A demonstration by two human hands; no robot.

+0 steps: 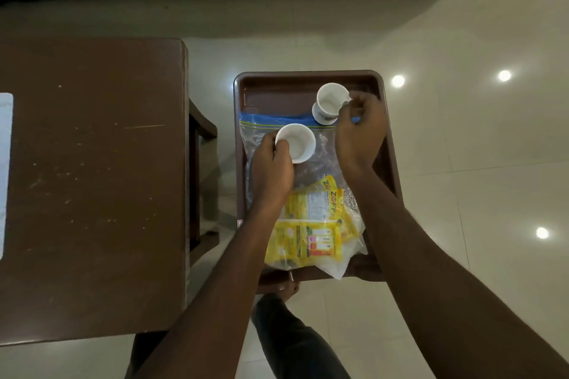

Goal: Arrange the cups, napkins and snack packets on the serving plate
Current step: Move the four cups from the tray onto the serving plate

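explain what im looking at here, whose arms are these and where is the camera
The camera sits on a person's head, looking down, so the two bare arms are the wearer's own. There is only this one view. The left hand holds a white cup by its rim. The right hand grips a second white cup by its side. Both are over a brown tray, which carries a clear zip bag and yellow snack packets. A brown table stands to the left.

Tray (311,75); bag (277,126), packets (308,240).

Bare forearms, no sleeves, dark trouser leg (295,344), bare foot (288,288)
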